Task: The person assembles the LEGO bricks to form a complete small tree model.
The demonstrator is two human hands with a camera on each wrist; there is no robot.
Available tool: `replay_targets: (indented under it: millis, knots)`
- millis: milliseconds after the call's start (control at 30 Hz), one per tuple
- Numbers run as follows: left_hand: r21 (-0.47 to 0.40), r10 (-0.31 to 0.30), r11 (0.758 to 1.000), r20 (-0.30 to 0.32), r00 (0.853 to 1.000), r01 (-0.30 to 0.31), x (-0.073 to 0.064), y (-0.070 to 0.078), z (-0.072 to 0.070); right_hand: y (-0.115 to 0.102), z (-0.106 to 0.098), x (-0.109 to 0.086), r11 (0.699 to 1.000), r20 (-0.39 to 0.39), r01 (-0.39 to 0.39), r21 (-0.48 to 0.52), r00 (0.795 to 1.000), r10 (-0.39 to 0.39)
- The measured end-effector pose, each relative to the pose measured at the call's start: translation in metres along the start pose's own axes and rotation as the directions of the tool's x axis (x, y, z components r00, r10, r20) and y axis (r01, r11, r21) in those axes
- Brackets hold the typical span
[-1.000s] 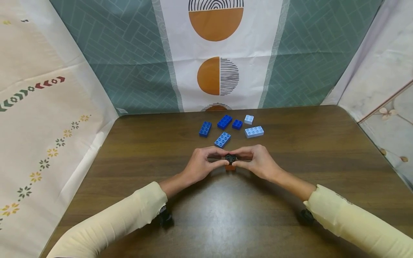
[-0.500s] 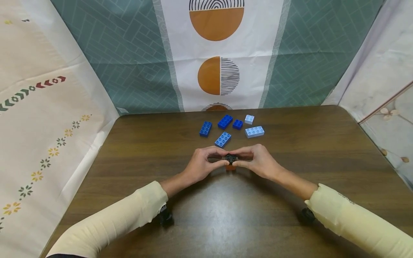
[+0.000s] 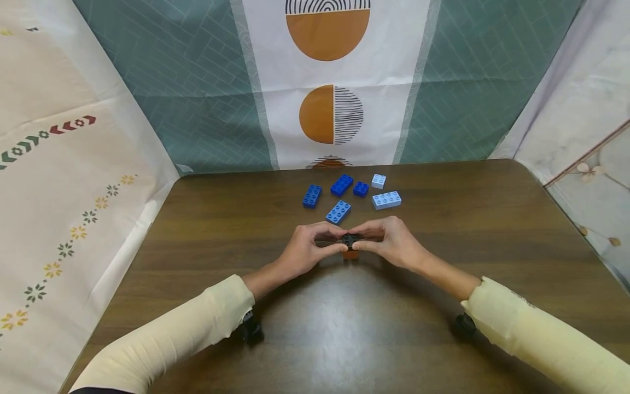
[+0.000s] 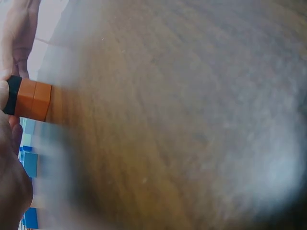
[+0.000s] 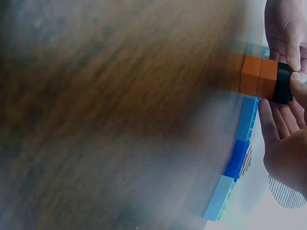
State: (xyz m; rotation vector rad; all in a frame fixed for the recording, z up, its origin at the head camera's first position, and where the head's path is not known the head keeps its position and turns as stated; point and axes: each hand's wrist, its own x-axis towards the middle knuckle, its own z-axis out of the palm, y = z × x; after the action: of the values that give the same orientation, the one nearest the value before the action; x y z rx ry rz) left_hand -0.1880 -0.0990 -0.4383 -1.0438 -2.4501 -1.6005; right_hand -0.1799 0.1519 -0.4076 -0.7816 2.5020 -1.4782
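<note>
A short upright stack stands on the table in front of me, between both hands. Its top is a black toy building brick point(image 3: 350, 241) with studs. Under that are two orange building bricks, an upper one point(image 5: 267, 79) and a lower one point(image 5: 249, 75); in the head view only a strip of orange point(image 3: 350, 255) shows. My left hand point(image 3: 307, 249) pinches the black brick from the left with thumb and fingers. From the right, my right hand point(image 3: 394, 241) pinches the same brick, its thumb on the near side. The fingertips of both hands almost meet.
Beyond the hands lie loose bricks: a medium blue one point(image 3: 338, 212) closest, dark blue ones point(image 3: 312, 196) point(image 3: 342, 185), a small dark blue one point(image 3: 361, 189), a small pale blue one point(image 3: 378, 181) and a long pale blue one point(image 3: 386, 200). A patterned cloth point(image 3: 197, 109) hangs behind the wooden table point(image 3: 221, 219).
</note>
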Motion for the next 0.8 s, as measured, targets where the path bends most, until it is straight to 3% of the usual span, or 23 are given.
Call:
replay_targets:
  millis: [167,433,600,800]
  knots:
    - [-0.007,-0.004,1.0,0.026,1.0,0.004,0.0014,-0.0023,-0.0022,0.0028,0.0006,-0.0003,1.0,0.003,0.005,0.019,1.0,-0.005]
    - [-0.011,0.041,0.999,0.022,0.999,-0.041,0.0027,-0.0072,-0.0014,0.0013,-0.0015,0.0002,1.0,0.011,0.005,0.024,1.0,-0.005]
    - [-0.002,0.031,1.0,0.01,0.999,-0.031,0.0005,-0.0052,-0.0004,0.0018,-0.0033,0.0033,0.998,0.029,-0.007,0.064,1.0,0.005]
    - [0.07,-0.006,0.998,0.022,1.0,0.005,0.0008,-0.0002,-0.0022,0.002,-0.0042,0.0057,0.996,0.038,-0.024,0.09,0.999,0.02]
